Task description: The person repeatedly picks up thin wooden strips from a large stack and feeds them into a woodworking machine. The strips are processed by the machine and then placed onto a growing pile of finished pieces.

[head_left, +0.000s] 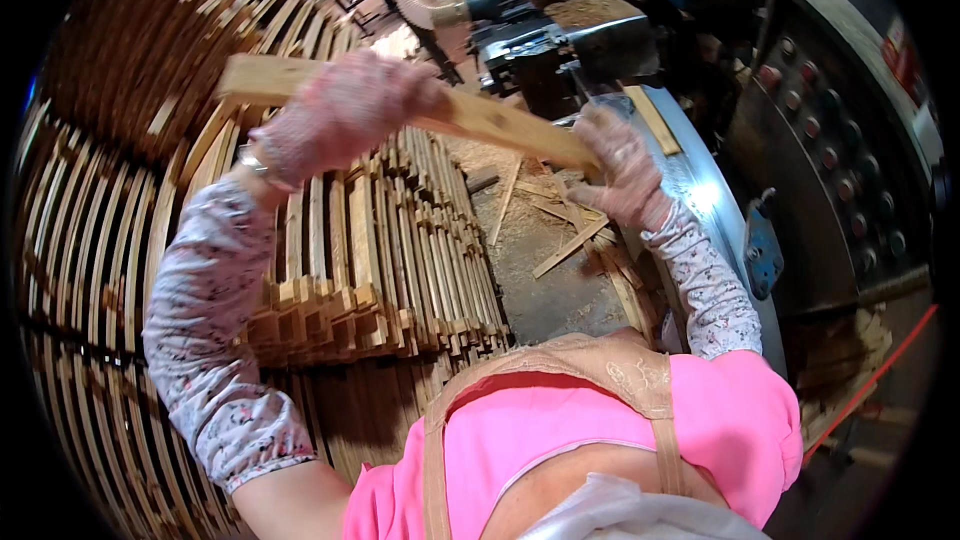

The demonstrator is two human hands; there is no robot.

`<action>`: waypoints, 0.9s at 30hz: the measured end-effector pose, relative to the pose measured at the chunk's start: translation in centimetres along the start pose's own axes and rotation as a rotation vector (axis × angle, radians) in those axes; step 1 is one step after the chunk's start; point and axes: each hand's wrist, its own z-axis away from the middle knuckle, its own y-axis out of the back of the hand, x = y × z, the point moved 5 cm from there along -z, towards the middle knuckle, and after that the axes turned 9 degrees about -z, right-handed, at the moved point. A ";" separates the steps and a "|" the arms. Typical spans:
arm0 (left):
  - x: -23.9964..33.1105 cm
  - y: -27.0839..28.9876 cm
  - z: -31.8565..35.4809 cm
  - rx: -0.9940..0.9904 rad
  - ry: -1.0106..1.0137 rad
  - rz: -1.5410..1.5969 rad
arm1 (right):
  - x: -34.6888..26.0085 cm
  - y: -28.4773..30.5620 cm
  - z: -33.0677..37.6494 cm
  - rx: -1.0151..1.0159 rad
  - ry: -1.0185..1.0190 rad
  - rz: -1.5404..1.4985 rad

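Wooden slat (500, 120) is up at chest height, tilted, high end to my left, low end to my right, held over the stack of slats (380, 260). Left hand (340, 110), in a mesh glove, is wrapped tight around the slat near its upper end; right hand (625, 175), also gloved, is closed on the lower end, fingers curled over the edge. I judge the main risk is the slat's low end dipping toward the metal machine table (700, 190), which sits just right of the stack; a knock there could twist it out of the right hand. Rough edges could snag the glove mesh. Below the slat, between stack and machine, offcuts (560, 235) and sawdust litter the floor, so footing looks poor. Right of the stack beyond the table, the control panel (850, 160) with round buttons is near enough that a swinging end might strike it.
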 end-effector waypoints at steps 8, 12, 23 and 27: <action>5.9 4.5 -5.8 0.489 -0.220 -0.228 | -4.1 9.7 23.1 0.028 -0.597 0.301; -1.2 1.5 -4.1 0.357 0.035 -0.213 | -5.9 12.4 31.0 -0.236 -1.072 0.748; -22.0 -8.4 16.1 0.392 0.260 -0.104 | 18.9 0.9 18.2 0.058 -1.040 0.639; -25.0 -14.0 26.5 0.031 0.859 0.331 | 20.4 -1.6 14.6 -0.012 -0.909 0.485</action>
